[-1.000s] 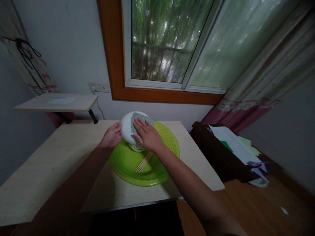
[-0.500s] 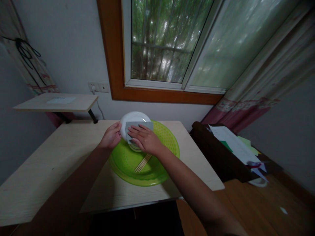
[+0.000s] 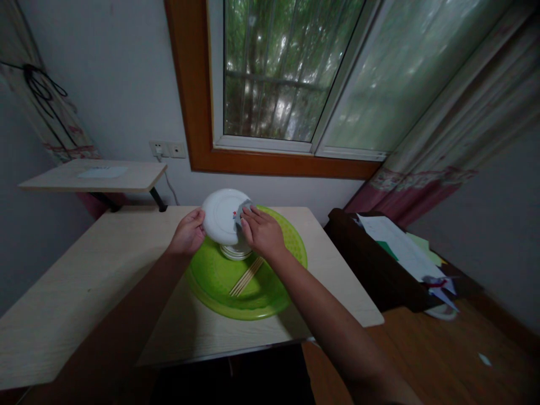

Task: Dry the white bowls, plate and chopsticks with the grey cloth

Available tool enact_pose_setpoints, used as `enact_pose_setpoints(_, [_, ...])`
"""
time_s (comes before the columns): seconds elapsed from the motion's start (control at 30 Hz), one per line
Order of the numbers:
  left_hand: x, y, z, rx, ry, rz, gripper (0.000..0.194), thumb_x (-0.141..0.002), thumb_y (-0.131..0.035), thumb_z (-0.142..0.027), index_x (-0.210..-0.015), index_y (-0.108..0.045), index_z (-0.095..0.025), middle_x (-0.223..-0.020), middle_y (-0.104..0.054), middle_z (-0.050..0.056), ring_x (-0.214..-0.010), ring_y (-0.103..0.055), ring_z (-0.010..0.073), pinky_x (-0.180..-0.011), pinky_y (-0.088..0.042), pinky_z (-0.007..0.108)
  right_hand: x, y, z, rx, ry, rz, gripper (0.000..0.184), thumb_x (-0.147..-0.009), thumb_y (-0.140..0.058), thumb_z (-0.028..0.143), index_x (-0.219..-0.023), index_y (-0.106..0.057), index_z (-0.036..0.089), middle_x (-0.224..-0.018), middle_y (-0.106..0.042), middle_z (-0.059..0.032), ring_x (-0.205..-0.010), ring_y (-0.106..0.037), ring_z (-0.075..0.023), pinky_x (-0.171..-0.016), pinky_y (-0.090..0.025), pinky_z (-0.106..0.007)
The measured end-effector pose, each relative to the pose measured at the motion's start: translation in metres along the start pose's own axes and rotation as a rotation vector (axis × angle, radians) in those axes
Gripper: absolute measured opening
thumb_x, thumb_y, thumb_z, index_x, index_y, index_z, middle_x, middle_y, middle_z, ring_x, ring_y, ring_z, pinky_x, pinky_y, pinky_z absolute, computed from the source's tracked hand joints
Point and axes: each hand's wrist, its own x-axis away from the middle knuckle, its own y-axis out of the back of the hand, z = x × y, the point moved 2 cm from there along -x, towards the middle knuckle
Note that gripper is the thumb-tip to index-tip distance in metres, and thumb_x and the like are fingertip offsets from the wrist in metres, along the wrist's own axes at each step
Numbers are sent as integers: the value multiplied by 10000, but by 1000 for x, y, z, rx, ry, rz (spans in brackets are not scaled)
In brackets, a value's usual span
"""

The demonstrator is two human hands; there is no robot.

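Note:
My left hand [image 3: 189,229] is closed on the left rim of a white plate [image 3: 219,216], fingers and thumb pinching the edge. The plate is tilted up above the basin, and a ring and a small red mark show on the face turned to me. At its right edge, my right hand [image 3: 264,230] is closed on a grey cloth [image 3: 243,211], which is bunched against the plate. Below the plate, a stack of white dishes [image 3: 235,253] stands in a green plastic basin [image 3: 202,292]. Several light wooden chopsticks [image 3: 246,277] lie in the basin in front of the stack.
The basin sits on a pale wooden table [image 3: 109,264]. A small raised shelf [image 3: 143,175] stands at the back left, near a wall socket [image 3: 167,149] with a cord. Right of the table is a dark brown piece of furniture with papers [image 3: 396,247] on it.
The cloth, spread flat over the plate under my right hand before, is now bunched at the plate's right edge. More of the plate's face shows. My left hand keeps its hold.

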Motion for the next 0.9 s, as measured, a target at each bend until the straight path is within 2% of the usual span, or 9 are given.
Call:
enact_pose_setpoints(0.07, [-1,0,0,4,-15,-16,247,-834,-740,-211,-1060,-689,-126,-998,-766,100,-907,-721,176,-753,-565,236,2,0,2,-3,43,18,360,-1021,-479,319,-1210,-744,167,-1284,-716,-126,-1279,-631,-273,-1150,-456,-477])
enact_pose_setpoints(0.17, [-1,0,-1,6,-16,-13,224,-847,-720,-198,-1057,-693,-124,-1008,-764,98,-914,-719,178,-789,-575,256,5,0,9,-37,160,47,329,-1013,-489,304,-1167,-762,204,-1265,-731,-88,-1237,-663,-243,-1142,-470,-448])
enact_pose_setpoints(0.23, [0,-2,-1,6,-1,4,220,-854,-710,-190,-1059,-695,-113,-1006,-762,103,-886,-717,174,-785,-577,260,5,-1,13,-75,259,72,328,-1011,-491,289,-1203,-743,204,-1307,-711,-78,-1287,-631,-229,-1174,-440,-444])
enact_pose_setpoints(0.33, [2,-5,-1,13,30,41,242,-860,-705,-186,-1085,-691,-100,-1009,-758,118,-846,-715,174,-776,-578,273,3,0,17,-102,341,106,371,-1009,-491,281,-1322,-672,199,-1441,-619,-78,-1433,-490,-230,-1224,-372,-473])
enact_pose_setpoints(0.43, [4,-7,0,20,47,72,271,-859,-711,-193,-1116,-684,-110,-1035,-755,126,-877,-719,195,-808,-580,304,0,1,15,-79,287,97,438,-1012,-484,283,-1436,-574,222,-1589,-453,-69,-1536,-318,-237,-1250,-322,-508])
enact_pose_setpoints(0.57, [4,-8,1,12,42,59,292,-826,-743,-182,-1106,-684,-120,-1049,-754,119,-868,-714,189,-785,-573,287,-2,0,8,-37,120,28,516,-1020,-468,293,-1524,-463,182,-1665,-306,-91,-1571,-220,-256,-1277,-272,-508])
enact_pose_setpoints(0.7, [4,-8,1,-3,35,67,317,-799,-783,-208,-1088,-681,-127,-998,-751,94,-775,-687,147,-684,-549,233,-1,-3,5,-4,-8,-14,602,-1037,-446,351,-1588,-333,134,-1687,-233,-127,-1584,-160,-278,-1286,-244,-504])
enact_pose_setpoints(0.9, [7,-12,0,-13,7,98,356,-750,-843,-270,-1044,-676,-154,-910,-734,48,-697,-648,112,-627,-526,203,-1,0,3,-27,-50,-59,642,-1060,-380,409,-1630,-199,174,-1697,-212,-115,-1587,-143,-274,-1285,-243,-521])
